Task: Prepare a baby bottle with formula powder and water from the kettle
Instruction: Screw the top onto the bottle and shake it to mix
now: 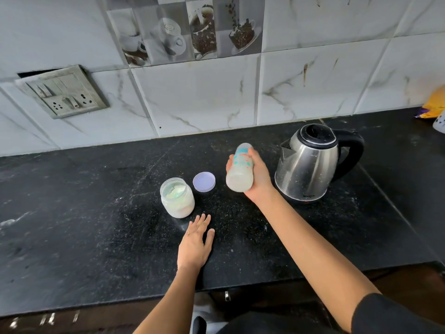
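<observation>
My right hand (258,175) grips a clear baby bottle (240,168) with teal and red markings, held tilted in the air above the black counter (96,225). Cloudy white liquid shows inside it. A steel kettle (309,162) with a black lid and handle stands just right of the bottle, lid closed. An open jar of formula powder (177,197) sits left of centre, a pale scoop inside it. Its lilac lid (204,181) lies flat beside the jar. My left hand (196,242) rests flat on the counter in front of the jar, fingers straight.
A wall socket plate (63,92) hangs on the tiled wall at the left. An orange packet (434,103) and a white object lie at the far right edge. The counter's front edge runs below my forearms.
</observation>
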`<move>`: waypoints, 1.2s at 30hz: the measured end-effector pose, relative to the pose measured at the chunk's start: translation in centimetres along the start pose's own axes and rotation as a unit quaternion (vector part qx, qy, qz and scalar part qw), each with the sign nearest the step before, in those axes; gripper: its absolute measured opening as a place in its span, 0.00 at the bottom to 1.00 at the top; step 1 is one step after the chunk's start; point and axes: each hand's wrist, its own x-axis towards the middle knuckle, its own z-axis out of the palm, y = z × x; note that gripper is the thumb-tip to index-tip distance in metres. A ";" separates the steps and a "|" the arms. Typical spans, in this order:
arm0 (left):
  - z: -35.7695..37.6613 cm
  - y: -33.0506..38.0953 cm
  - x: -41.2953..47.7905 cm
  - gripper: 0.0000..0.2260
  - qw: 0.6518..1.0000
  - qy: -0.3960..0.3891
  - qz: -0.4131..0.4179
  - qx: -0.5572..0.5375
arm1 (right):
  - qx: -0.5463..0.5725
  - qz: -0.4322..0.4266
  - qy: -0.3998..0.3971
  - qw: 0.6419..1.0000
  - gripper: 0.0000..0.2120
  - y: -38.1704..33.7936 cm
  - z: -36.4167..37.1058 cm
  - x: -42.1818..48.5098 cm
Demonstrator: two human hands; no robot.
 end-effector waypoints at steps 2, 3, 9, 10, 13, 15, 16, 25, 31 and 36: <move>-0.1 0.0 0.0 0.20 1.000 -0.001 0.000 0.002 | -0.021 0.020 -0.018 0.999 0.19 -0.4 -0.3 -0.5; -0.1 0.0 -0.1 0.20 1.000 -0.002 -0.001 0.002 | -0.061 0.038 -0.043 0.996 0.21 -0.6 -0.5 -1.0; 0.0 0.1 -0.1 0.20 1.000 -0.001 -0.001 0.002 | -0.013 -0.045 0.015 0.999 0.26 -1.4 0.1 -1.1; -0.1 0.1 -0.1 0.20 1.000 0.000 -0.001 0.003 | -0.031 -0.017 -0.008 0.999 0.25 -1.0 0.1 -1.2; -0.1 0.2 -0.2 0.20 1.000 0.002 0.003 0.004 | -0.112 0.005 -0.070 0.991 0.23 -0.1 0.1 -2.2; -0.2 0.2 -0.3 0.20 1.000 0.004 0.009 0.007 | -0.041 -0.009 -0.043 0.998 0.19 -0.6 0.4 -1.5; -0.2 0.2 -0.3 0.20 1.000 0.004 0.012 0.011 | 0.005 -0.020 -0.007 1.000 0.17 -0.8 0.3 -1.4; -0.2 0.4 -0.2 0.21 1.000 0.003 0.005 0.015 | 0.011 -0.013 0.057 0.998 0.20 0.0 -1.6 -1.7; -0.3 0.3 -0.3 0.20 1.000 0.011 0.011 0.011 | -0.161 0.043 -0.031 0.986 0.30 0.2 -1.4 -2.8; -0.3 0.3 -0.2 0.20 1.000 0.015 0.011 0.007 | -0.044 -0.005 0.011 0.999 0.32 -0.2 -0.7 -1.2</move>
